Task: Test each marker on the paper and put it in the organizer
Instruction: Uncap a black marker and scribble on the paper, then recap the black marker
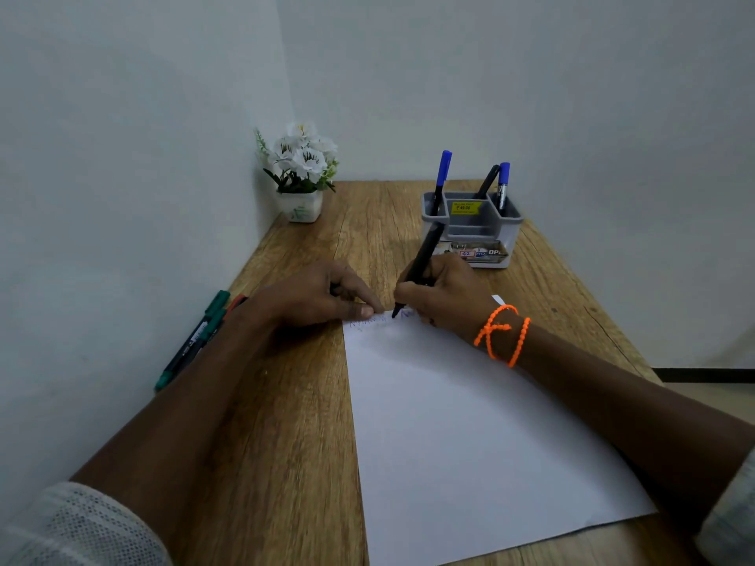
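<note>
At the paper's (470, 435) far edge, your right hand (445, 296) pinches the black marker (421, 263), tip down on the sheet beside faint scribbles. Left hand (314, 296) lies on the far corner, fingers loosely curled; can't tell if it holds a cap. Risks: the tip sits so near the edge that a long stroke could run onto the table (286, 402); ease off that corner and the sheet may slide. Grey organizer (474, 230) holds two blue-capped markers and one black one, in separate compartments. Untested markers (196, 337) wait at the table's left edge.
</note>
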